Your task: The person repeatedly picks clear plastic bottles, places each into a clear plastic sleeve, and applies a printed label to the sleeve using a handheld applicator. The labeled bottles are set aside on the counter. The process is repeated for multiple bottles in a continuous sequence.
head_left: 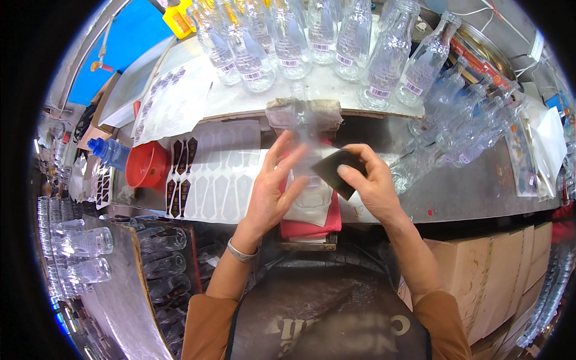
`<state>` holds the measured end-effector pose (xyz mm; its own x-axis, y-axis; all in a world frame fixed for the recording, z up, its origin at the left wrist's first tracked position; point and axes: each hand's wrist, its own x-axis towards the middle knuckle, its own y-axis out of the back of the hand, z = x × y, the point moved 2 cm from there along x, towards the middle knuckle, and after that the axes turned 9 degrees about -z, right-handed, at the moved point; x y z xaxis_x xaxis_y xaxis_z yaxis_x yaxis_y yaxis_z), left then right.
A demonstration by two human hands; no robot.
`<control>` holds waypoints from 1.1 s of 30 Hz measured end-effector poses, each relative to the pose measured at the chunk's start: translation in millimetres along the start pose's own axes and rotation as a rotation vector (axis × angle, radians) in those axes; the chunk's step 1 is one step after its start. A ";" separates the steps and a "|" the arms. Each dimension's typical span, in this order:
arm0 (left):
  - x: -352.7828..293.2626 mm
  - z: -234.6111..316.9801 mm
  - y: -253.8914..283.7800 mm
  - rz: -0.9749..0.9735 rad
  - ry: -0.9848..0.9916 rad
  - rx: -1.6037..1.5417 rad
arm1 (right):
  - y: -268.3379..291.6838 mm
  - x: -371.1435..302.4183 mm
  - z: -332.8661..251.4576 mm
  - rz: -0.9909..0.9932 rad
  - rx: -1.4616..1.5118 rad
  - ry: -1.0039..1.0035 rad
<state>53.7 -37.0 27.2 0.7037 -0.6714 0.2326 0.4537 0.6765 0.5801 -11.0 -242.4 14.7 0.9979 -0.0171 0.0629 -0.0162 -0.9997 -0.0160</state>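
Observation:
A clear glass bottle (311, 197) lies in front of me, its neck toward the far side on a folded beige cloth (329, 111) and its base over red cloth (294, 228). Its upper part is smeared by motion. My left hand (271, 191) is at the bottle's left side, fingers stretched apart, the fingertips blurred; whether they touch the glass I cannot tell. My right hand (377, 187) pinches a thin, dark, square scraper-like piece (332, 173) between thumb and fingers, just right of the bottle.
Several upright labelled bottles (288, 51) stand on the white shelf behind. More bottles (450, 141) lean in a pile at right. Left are label sheets (219, 189), a red bowl (147, 164) and a blue-capped bottle (108, 152). Cardboard boxes (471, 270) stand below right.

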 end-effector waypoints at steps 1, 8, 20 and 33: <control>0.0 0.4 0.0 -0.005 0.000 -0.004 | 1.9 8.0 -8.7 0.028 -0.191 0.062; -1.2 -4.2 -2.3 0.016 -0.007 -0.020 | -1.1 32.4 -37.8 -0.075 -0.570 0.288; -46.9 -14.6 -25.3 0.085 0.058 -0.100 | -47.6 0.1 -81.6 -0.200 -1.068 0.872; -45.6 -6.2 -31.3 0.182 -0.041 -0.108 | -63.6 36.7 -64.0 -0.343 -1.173 0.745</control>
<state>10.8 -25.7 -6.4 0.7576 -0.5456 0.3583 0.3786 0.8145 0.4397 22.6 -180.4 81.9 0.7039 0.5866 0.4005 -0.1939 -0.3838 0.9028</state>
